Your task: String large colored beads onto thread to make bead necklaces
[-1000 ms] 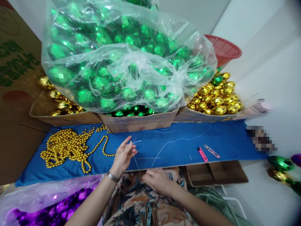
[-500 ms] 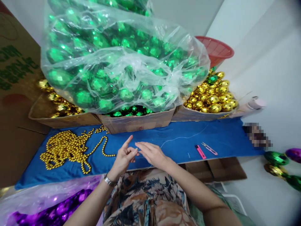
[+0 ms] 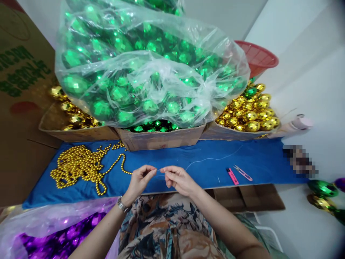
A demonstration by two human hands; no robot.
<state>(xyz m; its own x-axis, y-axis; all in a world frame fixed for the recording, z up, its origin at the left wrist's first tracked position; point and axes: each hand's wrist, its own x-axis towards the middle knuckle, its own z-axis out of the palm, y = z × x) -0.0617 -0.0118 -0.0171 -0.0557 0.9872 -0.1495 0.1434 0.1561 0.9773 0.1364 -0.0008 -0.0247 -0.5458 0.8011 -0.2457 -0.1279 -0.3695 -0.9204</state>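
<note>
Close together over the blue cloth (image 3: 172, 156), both my hands are closed in a pinch. My left hand (image 3: 140, 181) grips one end of a thin piece of thread with thumb and forefinger. Just right of it, my right hand (image 3: 179, 179) pinches the same thread between its fingertips; the exact grip is too small to see. A fine white thread (image 3: 206, 159) trails from near my right hand across the cloth to the right. Strings of gold beads (image 3: 77, 165) lie heaped at left, one strand running up to my left hand.
Cardboard boxes (image 3: 164, 141) line the back, holding gold baubles (image 3: 252, 115) and a big plastic bag of green baubles (image 3: 151, 90). Pink thread snips (image 3: 243, 173) and a pink lighter-like object (image 3: 232, 176) lie at right. A bag of purple baubles (image 3: 64, 237) stands below left.
My left forefinger was stretched out and my right fingers lay extended together; now both hands have closed into pinches with fingertips facing each other. The view has shifted slightly.
</note>
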